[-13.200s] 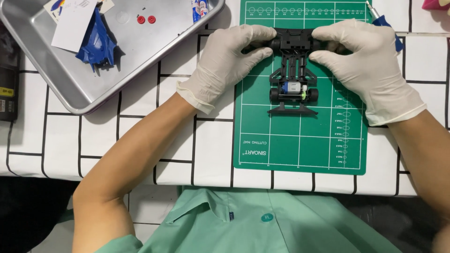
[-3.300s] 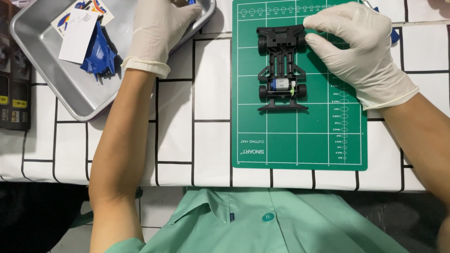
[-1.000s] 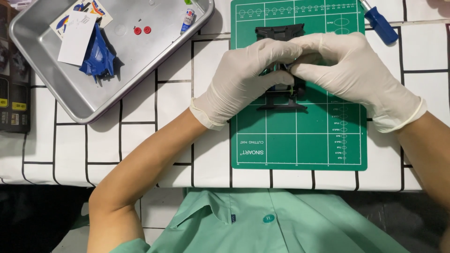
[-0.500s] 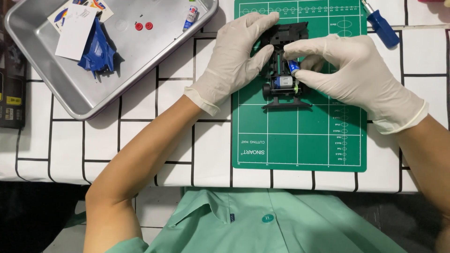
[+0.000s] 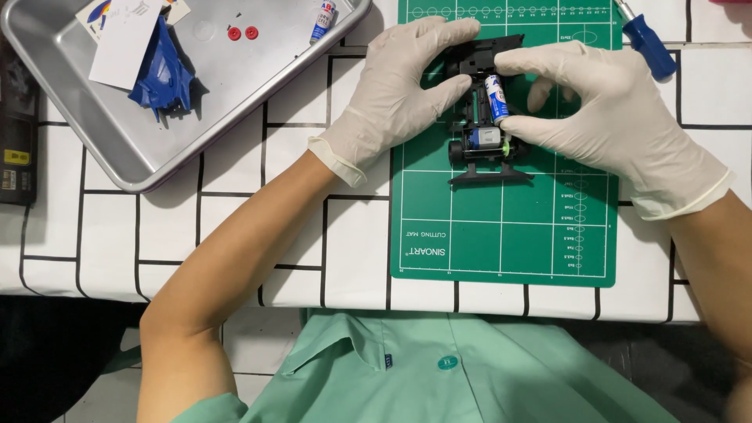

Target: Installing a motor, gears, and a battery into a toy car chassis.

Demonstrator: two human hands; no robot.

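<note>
A black toy car chassis [image 5: 479, 125] lies on the green cutting mat [image 5: 501, 235]. My left hand [image 5: 395, 86], in a white glove, rests on the chassis's left side and steadies it. My right hand [image 5: 603, 110], also gloved, pinches a small blue and white battery [image 5: 496, 98] between thumb and fingers. The battery lies lengthwise in the right side of the chassis. The motor with a green gear [image 5: 487, 139] shows at the chassis's near end.
A metal tray [image 5: 235, 94] at the upper left holds a blue car body shell [image 5: 160, 74], paper sheets, two red round bits [image 5: 241, 33] and a second battery [image 5: 322, 19]. A blue-handled screwdriver [image 5: 646, 39] lies at the mat's upper right. A dark box sits at the far left.
My left hand came back from the tray to the chassis. A battery is now in my right hand's fingers at the chassis, and both hands have shifted slightly apart over it.
</note>
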